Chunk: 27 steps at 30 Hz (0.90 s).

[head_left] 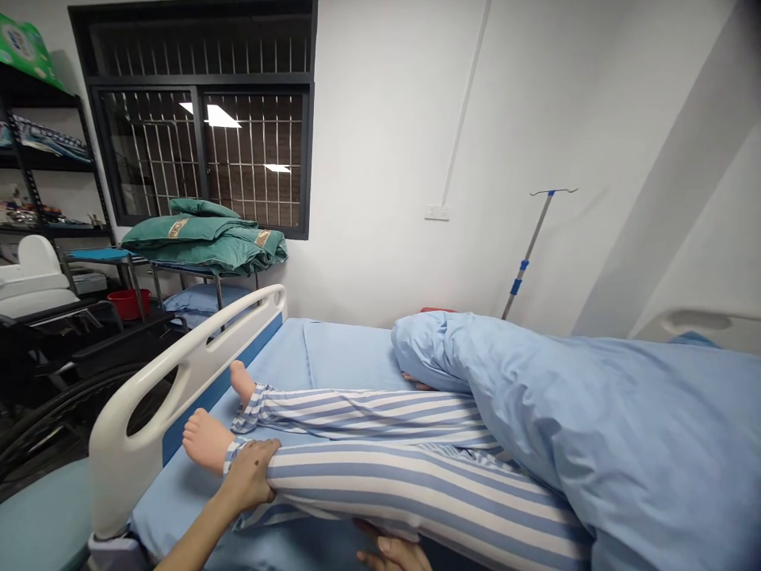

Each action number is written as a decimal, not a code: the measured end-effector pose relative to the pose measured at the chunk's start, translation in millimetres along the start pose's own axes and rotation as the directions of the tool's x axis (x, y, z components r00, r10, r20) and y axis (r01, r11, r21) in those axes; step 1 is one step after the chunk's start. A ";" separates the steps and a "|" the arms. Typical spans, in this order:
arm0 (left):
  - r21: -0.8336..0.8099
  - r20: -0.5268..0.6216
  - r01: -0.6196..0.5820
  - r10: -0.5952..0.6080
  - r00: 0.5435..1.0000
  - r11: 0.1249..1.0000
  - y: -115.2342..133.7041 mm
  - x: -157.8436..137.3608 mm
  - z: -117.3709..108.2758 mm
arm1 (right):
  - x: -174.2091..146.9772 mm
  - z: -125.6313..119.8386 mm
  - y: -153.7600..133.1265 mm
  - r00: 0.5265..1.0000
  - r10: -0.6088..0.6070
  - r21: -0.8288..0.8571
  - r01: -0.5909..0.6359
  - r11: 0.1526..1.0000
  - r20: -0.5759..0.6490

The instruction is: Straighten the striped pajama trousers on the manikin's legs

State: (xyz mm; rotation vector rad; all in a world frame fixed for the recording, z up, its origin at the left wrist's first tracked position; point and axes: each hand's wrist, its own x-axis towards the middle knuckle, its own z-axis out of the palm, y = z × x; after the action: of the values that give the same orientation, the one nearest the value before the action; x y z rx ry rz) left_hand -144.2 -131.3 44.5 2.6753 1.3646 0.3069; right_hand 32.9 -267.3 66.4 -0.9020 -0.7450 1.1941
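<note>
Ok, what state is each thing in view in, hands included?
left hand: curled over the near leg, low down
right hand: at the near leg's underside, partly cut off
far leg: resting on the bed
feet: bare
quilt: rumpled, over the upper legs
footboard: upright
green bedding: stacked
red bucket: upright
window: appears shut

Readable text: none I can make out from here
Green pack (pixel 24 51) on the top shelf (pixel 32 89): pale printed emblem on the side, lettering too small and slanted to read
Green pillow (pixel 211 228): tan-and-dark patch (pixel 177 228) on it, can't tell if that's writing or just pattern
Green bundle (pixel 238 258) under it: similar patch near the right end, same verdict
Wall socket plate (pixel 437 212): any marking too small to read at this range
</note>
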 end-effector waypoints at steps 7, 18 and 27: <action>-0.221 -0.019 0.007 -0.011 1.000 0.975 64.0 18.0 -2.1 | -37.1 -100.4 -70.8 0.993 -0.058 -0.001 0.058 0.998 -0.099; -0.385 0.007 0.071 -0.074 0.997 0.920 109.9 22.3 24.3 | -39.1 -88.9 -116.9 0.986 -0.056 -0.196 0.025 0.980 -0.159; -0.300 0.074 0.078 -0.058 0.996 0.951 105.8 19.2 13.7 | -41.7 -79.6 -114.2 0.967 -0.040 -0.134 0.006 0.991 -0.250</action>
State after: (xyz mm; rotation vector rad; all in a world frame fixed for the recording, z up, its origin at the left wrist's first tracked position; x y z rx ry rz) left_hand -46.9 -177.9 54.7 2.3627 1.2720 0.3851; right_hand 143.7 -336.3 130.2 -1.1298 -0.6309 0.9942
